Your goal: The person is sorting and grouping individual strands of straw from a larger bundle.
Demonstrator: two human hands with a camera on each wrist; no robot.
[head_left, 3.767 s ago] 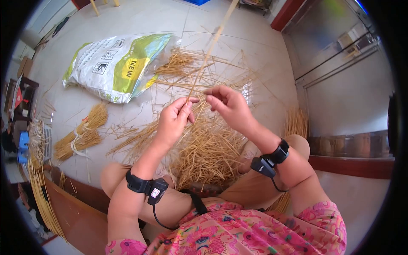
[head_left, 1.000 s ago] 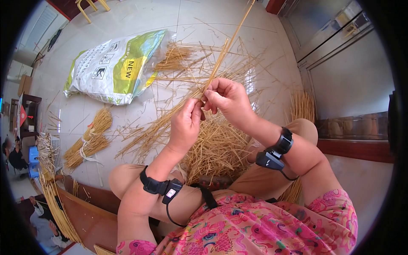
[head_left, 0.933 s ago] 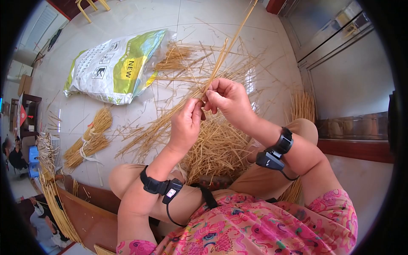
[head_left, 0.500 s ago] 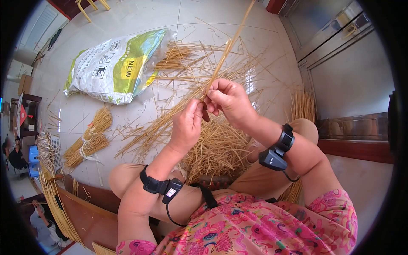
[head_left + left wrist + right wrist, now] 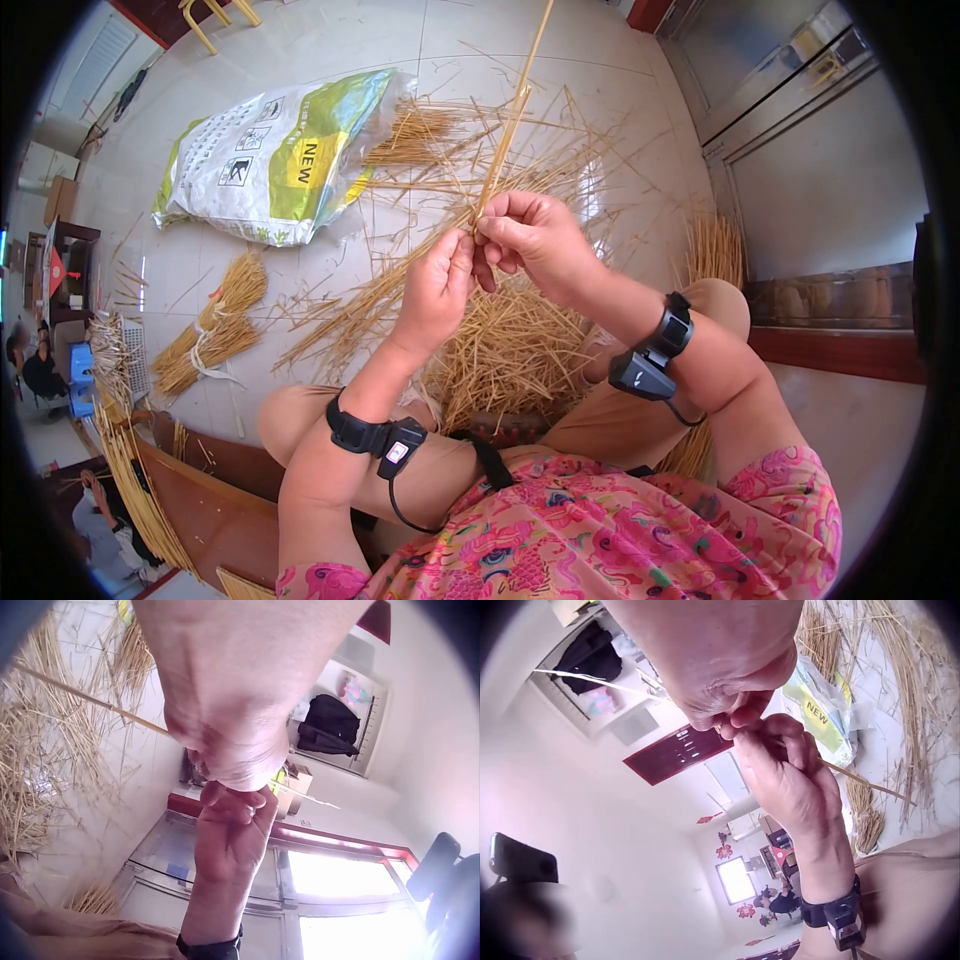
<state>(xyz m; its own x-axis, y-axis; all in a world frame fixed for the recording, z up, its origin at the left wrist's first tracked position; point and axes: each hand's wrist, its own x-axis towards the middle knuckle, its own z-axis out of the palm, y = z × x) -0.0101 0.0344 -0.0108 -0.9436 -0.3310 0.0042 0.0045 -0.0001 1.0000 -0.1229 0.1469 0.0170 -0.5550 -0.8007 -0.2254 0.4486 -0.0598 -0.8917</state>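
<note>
A long pale straw stalk (image 5: 510,120) rises up and away from my two hands, held over a heap of loose straw (image 5: 500,350) between my knees. My right hand (image 5: 535,240) pinches the stalk near its lower end with curled fingers. My left hand (image 5: 440,285) meets it from below, fingertips pinching the same stalk just under the right hand. In the right wrist view the left hand (image 5: 787,776) grips a thin stalk (image 5: 862,784) slanting down-right. In the left wrist view the right hand (image 5: 229,832) shows beyond my own fingers, and a stalk (image 5: 82,697) crosses the view.
A green and white sack (image 5: 280,150) lies on the tiled floor at upper left, straw spilling from its mouth. A tied straw bundle (image 5: 210,325) lies left. More straw stands by the right knee (image 5: 710,250). Metal-framed doors (image 5: 800,120) fill the right side.
The head view shifted since the oldest frame. In the last second the stalk's upper end swung left, standing steeper. Both hands kept their pinch and stayed together.
</note>
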